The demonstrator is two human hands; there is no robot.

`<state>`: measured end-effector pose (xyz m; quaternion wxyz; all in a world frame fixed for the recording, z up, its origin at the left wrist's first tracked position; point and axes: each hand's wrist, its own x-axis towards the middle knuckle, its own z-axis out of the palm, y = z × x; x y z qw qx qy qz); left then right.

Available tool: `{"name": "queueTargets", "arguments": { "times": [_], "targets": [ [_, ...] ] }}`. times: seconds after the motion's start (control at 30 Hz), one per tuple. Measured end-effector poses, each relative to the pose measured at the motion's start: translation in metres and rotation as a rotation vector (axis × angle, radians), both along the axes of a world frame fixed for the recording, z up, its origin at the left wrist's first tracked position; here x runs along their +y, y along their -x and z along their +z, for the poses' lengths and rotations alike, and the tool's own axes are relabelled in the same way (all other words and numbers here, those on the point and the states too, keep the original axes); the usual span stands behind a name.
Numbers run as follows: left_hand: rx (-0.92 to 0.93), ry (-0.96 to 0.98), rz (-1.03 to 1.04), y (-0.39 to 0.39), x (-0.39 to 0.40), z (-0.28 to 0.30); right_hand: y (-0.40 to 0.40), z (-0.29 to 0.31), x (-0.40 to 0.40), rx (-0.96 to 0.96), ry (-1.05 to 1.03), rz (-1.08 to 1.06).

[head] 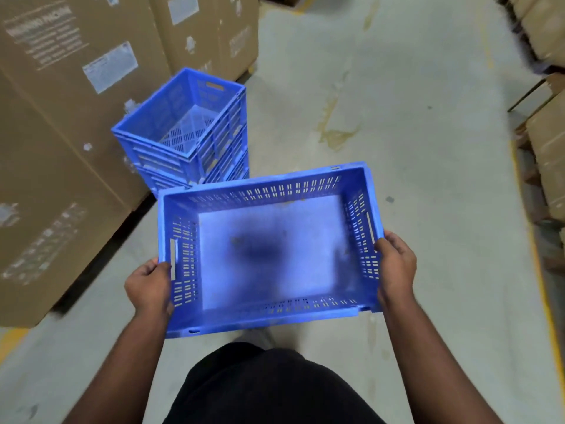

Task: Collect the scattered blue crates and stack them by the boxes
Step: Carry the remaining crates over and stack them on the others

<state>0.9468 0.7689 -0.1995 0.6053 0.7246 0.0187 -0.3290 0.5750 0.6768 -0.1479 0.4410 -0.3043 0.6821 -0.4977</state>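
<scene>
I carry an empty blue crate (269,209) in front of my waist, its open top facing up. My left hand (149,286) grips its left end wall by the handle slot. My right hand (396,264) grips the right end wall. A stack of blue crates (186,133) stands on the floor just beyond the carried crate, to the left, against tall cardboard boxes (61,117). The carried crate is apart from the stack, and its far left corner overlaps the stack's base in view.
More cardboard boxes (214,29) stand behind the stack. Cartons on pallets (547,154) line the right edge, behind a yellow floor line. Bare concrete aisle (397,102) runs ahead between the two sides. My dark clothing fills the bottom centre.
</scene>
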Motion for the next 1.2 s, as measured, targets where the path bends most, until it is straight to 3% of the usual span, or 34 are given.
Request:
{"name": "queueTargets", "arguments": {
  "times": [0.43,0.7,0.93,1.2],
  "targets": [
    [-0.030,0.074,0.046,-0.022,-0.262,0.051,-0.026,0.056,-0.296,0.057,0.083,-0.025],
    [-0.080,0.133,0.274,-0.031,-0.386,0.043,-0.059,0.053,-0.489,-0.074,0.122,0.194],
    [-0.138,0.160,0.445,-0.027,-0.445,0.059,-0.097,0.092,-0.629,-0.082,0.142,0.422],
    [-0.274,0.186,0.548,-0.062,-0.466,0.064,-0.201,0.075,-0.727,-0.060,0.215,0.705]
  ]
}}
